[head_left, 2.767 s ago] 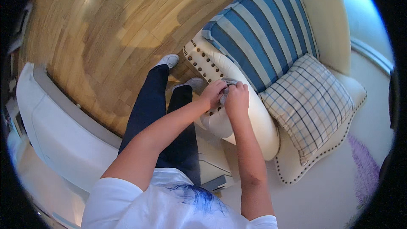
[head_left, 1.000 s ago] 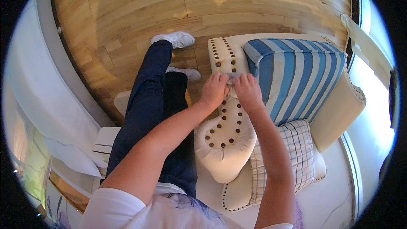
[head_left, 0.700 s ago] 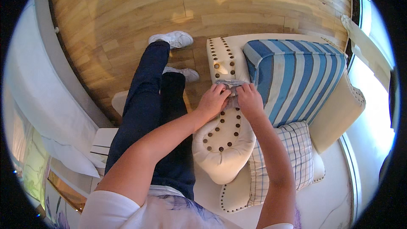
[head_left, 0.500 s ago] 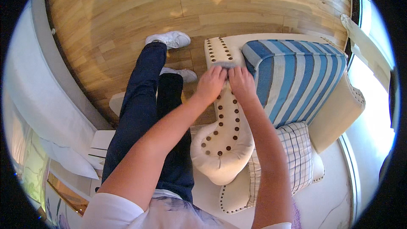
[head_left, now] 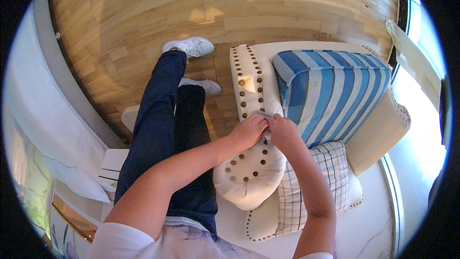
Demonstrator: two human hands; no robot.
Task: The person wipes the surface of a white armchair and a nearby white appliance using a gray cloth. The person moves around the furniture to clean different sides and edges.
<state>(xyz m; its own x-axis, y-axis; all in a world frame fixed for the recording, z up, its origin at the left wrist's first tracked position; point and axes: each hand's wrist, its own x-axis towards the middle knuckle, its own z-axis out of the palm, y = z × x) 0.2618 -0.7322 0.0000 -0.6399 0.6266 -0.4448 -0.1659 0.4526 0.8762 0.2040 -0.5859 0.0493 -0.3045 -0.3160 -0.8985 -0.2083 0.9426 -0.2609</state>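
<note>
Both my hands are closed on a small grey cloth (head_left: 266,136), bunched against the front panel of a cream armchair arm (head_left: 250,100). My left hand (head_left: 250,131) pinches its left side. Right beside it, my right hand (head_left: 282,130) grips the other side, and the fingertips of the two hands nearly meet. Dark round studs run along both edges of the panel and curve around its rounded end. A blue-and-white striped seat cushion (head_left: 335,91) lies just right of my right hand. Parts of the cloth are hidden under my fingers.
A checked pillow (head_left: 316,182) leans in the chair near my right forearm. My legs in dark trousers (head_left: 155,110) and white shoes (head_left: 189,46) stand left of the chair on wooden floor (head_left: 249,0). A bed with white bedding (head_left: 52,96) lies far left; a bright window is at right.
Both hands have slid the cloth along the studded panel toward me, to its rounded end. The studs farther off, covered before, now show.
</note>
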